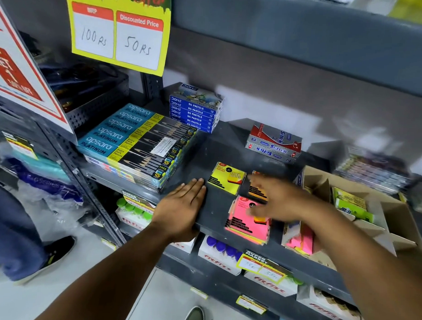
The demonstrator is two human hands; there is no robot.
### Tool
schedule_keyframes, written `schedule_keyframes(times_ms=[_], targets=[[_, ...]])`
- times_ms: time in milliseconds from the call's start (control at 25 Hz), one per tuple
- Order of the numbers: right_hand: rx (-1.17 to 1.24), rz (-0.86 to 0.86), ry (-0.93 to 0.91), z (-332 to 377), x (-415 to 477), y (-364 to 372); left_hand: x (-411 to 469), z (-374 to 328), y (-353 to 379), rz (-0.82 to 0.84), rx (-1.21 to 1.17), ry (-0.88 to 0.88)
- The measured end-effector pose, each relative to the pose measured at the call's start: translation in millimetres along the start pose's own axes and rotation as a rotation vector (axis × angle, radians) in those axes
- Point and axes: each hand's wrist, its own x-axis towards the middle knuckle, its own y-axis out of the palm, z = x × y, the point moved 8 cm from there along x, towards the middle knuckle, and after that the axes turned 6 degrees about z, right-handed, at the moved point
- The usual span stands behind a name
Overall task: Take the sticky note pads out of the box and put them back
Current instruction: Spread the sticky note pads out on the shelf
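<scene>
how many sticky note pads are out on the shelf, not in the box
3: a yellow pad by the left hand, an orange pad partly under the right hand, a pink pad at the shelf's front edge.

The price sign (117, 29) reads "100 Rs", "50 Rs"; pencil boxes (134, 142) "apsara PLATINUM"; blue boxes (193, 111) "DOMS OIL PASTELS".

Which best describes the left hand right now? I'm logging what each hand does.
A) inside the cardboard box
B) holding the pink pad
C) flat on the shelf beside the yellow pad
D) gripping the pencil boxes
C: the left hand lies palm-down and empty on the grey shelf, just left of the yellow pad.
</scene>
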Motion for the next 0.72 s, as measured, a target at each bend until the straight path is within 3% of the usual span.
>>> schedule_keyframes(times_ms=[80,360,720], targets=[[-0.085,0.084,-0.019,13,-17,22,1,0,2,0.021,0.018,-0.007],[-0.141,-0.074,0.010,26,-27,20,1,-2,1,0.104,0.105,-0.064],[-0.238,-0.207,-0.060,81,-4,8,3,11,-2,0.100,0.029,-0.049]])
